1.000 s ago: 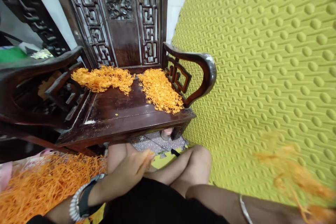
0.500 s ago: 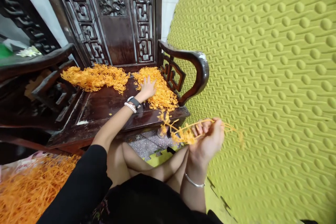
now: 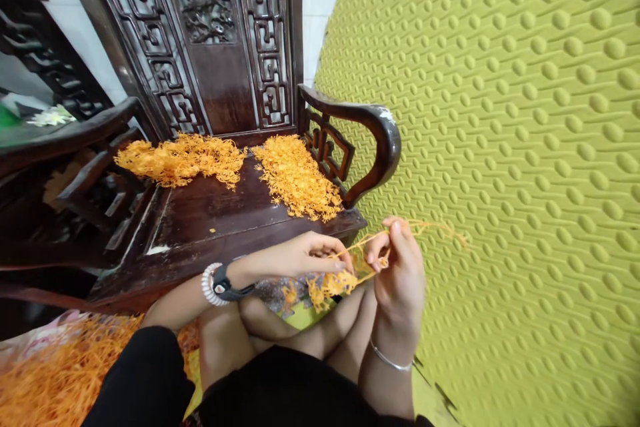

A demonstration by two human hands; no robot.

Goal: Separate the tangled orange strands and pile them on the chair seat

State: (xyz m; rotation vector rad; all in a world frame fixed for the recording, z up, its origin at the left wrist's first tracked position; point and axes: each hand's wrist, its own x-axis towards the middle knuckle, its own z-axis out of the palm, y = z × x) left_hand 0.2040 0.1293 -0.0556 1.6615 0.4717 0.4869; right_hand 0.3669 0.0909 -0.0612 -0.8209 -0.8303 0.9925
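Observation:
My right hand [image 3: 400,270] pinches an orange strand [image 3: 435,225], whose thin end sticks out to the right past my fingers. From the same hand, a cluster of small orange flower-like pieces [image 3: 333,285] hangs to the left above my lap. My left hand [image 3: 313,253] is beside it, fingers curled around the strands at the cluster's upper side. Its fingertips are partly hidden, so exactly which pieces they grip is hard to see. On the dark wooden chair seat [image 3: 215,213] lie a right-hand heap of small orange pieces [image 3: 300,177] and a left-hand heap of longer orange pieces [image 3: 185,159].
A curved armrest [image 3: 385,140] bounds the seat on the right, before a yellow-green bumpy foam mat [image 3: 500,180]. Behind the seat rises a carved chair back [image 3: 220,80]. At lower left spreads a large pile of orange strands [image 3: 60,373].
My left hand has left the right-hand heap on the seat and come back to the strands at my right hand. My right hand still holds the orange strand.

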